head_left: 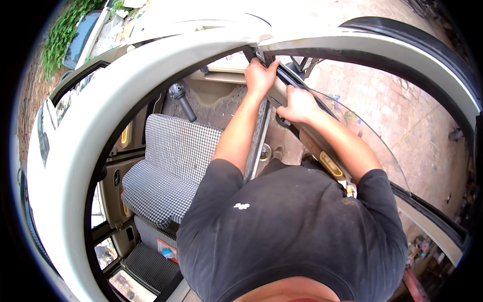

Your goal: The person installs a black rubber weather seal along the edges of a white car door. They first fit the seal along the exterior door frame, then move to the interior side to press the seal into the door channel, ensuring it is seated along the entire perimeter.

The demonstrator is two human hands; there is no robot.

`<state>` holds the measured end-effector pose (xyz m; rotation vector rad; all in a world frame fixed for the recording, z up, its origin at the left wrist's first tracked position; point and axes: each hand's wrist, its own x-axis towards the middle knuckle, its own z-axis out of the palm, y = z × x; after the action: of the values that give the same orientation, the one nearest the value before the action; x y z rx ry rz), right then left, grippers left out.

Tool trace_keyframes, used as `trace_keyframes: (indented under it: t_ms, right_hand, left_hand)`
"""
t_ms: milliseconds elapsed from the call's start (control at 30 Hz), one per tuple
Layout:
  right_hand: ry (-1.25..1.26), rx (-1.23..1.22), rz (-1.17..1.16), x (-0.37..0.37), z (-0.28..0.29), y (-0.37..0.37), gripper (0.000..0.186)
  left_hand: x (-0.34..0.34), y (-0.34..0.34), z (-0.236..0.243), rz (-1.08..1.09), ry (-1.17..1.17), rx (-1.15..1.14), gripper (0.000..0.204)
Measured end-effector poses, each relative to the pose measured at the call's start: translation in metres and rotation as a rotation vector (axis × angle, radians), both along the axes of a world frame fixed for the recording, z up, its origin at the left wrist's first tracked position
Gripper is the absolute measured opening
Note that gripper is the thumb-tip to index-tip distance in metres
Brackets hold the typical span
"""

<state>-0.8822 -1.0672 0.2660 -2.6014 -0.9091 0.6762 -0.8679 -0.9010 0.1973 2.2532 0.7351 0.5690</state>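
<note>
I stand in the doorway of a light-coloured vehicle, beside its opened door [332, 143]. My left hand [260, 78] is up at the front corner of the door's window opening, thumb raised and fingers closed at the dark trim there. What those fingers hold is hidden. A little nearer and to the right, my right hand [300, 104] grips the door's upper edge at the window sill, with its thumb on the inner side. A black rubber strip [288, 75] runs along the sill between the two hands. The thin edge of a window pane [375, 132] curves up from the sill.
Checked seats [173, 146] fill the cabin to my left. A grey power tool like an angle grinder [185, 104] lies on the cabin floor. The door's window frame [402, 53] arches at right over paved ground [427, 136]. A yellow pull handle [331, 165] sits on the door panel.
</note>
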Motion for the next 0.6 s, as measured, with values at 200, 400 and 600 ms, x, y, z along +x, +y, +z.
trace_keyframes:
  t_ms: [200,400,600]
  right_hand:
    - [0.007,-0.025,0.01,0.001,-0.001,0.0,0.054]
    - [-0.013,-0.027,0.014,0.002,-0.005,-0.001,0.052]
    - [-0.001,-0.024,0.021,0.002,-0.002,-0.001,0.051]
  left_hand:
    - [-0.012,-0.015,-0.013,-0.088,-0.227,-0.485,0.084]
    - [-0.009,-0.032,-0.032,0.105,-0.118,-0.665,0.096]
    - [-0.021,-0.04,-0.02,0.077,-0.157,-0.632,0.093]
